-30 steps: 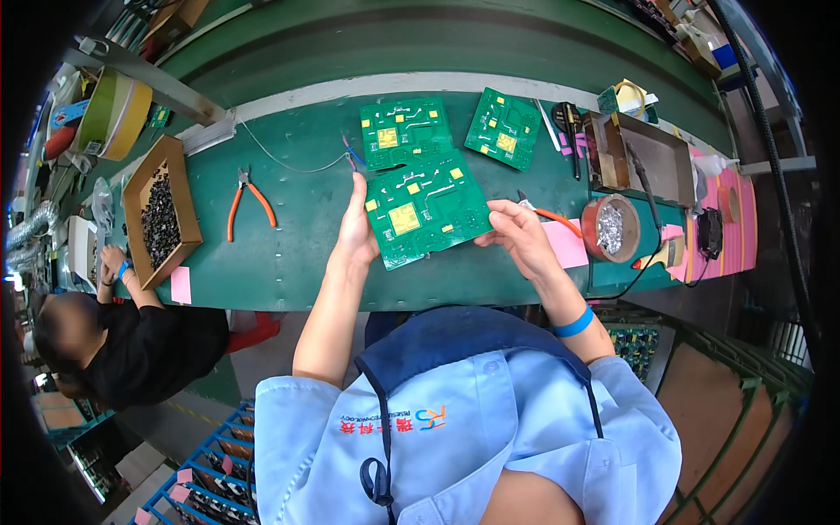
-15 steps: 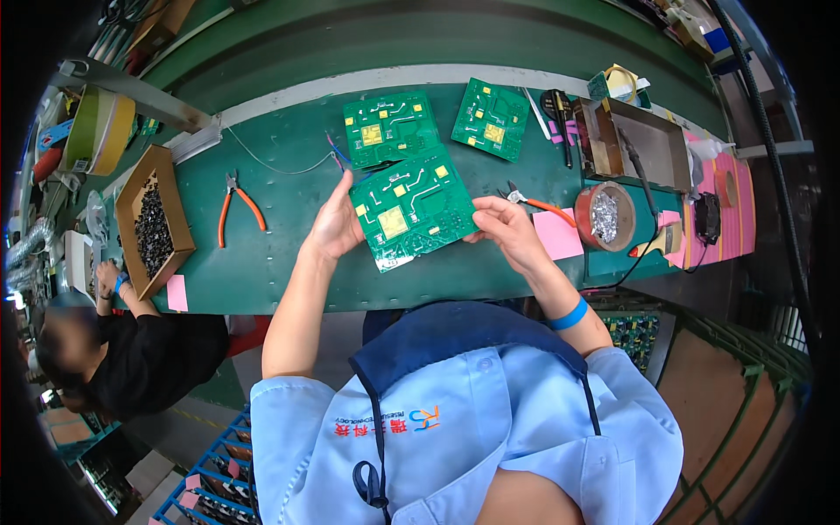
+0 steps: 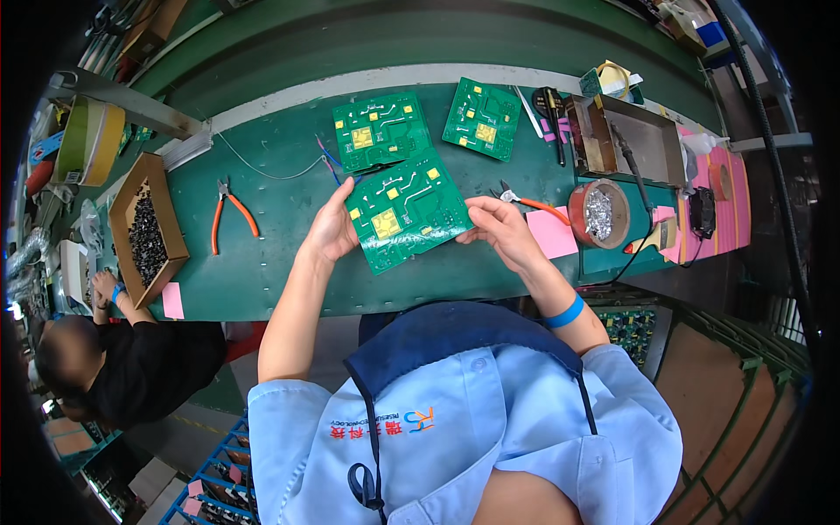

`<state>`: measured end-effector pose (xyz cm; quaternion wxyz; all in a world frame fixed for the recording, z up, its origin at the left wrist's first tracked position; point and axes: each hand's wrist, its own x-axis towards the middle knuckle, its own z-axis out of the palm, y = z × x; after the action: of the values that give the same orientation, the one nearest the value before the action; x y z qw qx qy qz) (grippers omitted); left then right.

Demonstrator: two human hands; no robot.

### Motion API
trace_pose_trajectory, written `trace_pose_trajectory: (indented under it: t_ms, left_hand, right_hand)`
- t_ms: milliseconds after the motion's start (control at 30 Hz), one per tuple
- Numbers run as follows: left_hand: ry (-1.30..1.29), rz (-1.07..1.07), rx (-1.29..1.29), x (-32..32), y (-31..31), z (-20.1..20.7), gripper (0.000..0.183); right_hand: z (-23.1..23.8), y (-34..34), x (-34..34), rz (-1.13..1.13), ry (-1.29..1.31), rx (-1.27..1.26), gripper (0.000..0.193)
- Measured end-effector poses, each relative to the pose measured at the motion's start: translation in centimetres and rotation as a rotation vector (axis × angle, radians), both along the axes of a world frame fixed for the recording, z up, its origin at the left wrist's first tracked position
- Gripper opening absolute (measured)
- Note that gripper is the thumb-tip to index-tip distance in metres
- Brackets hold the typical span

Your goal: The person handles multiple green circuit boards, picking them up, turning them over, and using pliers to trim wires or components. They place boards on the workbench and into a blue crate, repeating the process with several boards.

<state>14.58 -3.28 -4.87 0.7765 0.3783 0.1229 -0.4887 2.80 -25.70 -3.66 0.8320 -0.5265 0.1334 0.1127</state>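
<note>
Between my two hands a green circuit board (image 3: 408, 213) with yellow patches is held up over the bench, tilted. My left hand (image 3: 336, 226) grips its left edge, thumb on top. At the board's right edge my right hand (image 3: 501, 229) pinches it between thumb and fingers. Just behind it lies a second circuit board (image 3: 379, 131), partly covered by the held one. A third circuit board (image 3: 481, 120) lies further right. Orange-handled cutters (image 3: 535, 206) rest beyond my right hand, next to a pink paper sheet (image 3: 551, 234).
On the left are orange-handled pliers (image 3: 233, 213) and a cardboard box (image 3: 171, 255) of small black parts. To the right stand a round tub (image 3: 598, 215) of silvery foil-like material, a soldering iron (image 3: 632, 166) and a metal tray (image 3: 652, 144). A co-worker (image 3: 149, 367) sits at the left.
The held board has turned slightly in my hands, and a bright glare at its near corner has gone. My grip stays the same; the whole view has shifted slightly.
</note>
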Motion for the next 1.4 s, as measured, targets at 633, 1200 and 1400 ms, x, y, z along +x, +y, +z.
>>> trace_pose_trajectory:
  t_ms: [633, 1200, 1400]
  left_hand:
    - [-0.095, -0.085, 0.045, 0.5, 1.4, 0.3, 0.043]
    - [-1.636, -0.229, 0.634, -6.1, 0.3, 6.2, 0.045]
    - [-1.781, -0.197, 0.654, -5.8, 0.1, 4.7, 0.046]
  right_hand:
    - [-0.2, -0.2, 0.2, 0.046, -0.008, -0.005, 0.025]
    - [1.0, 0.0, 1.6, 0.006, 0.227, 0.636, 0.048]
    - [0.4, 0.7, 1.6, -0.099, 0.179, 0.434, 0.032]
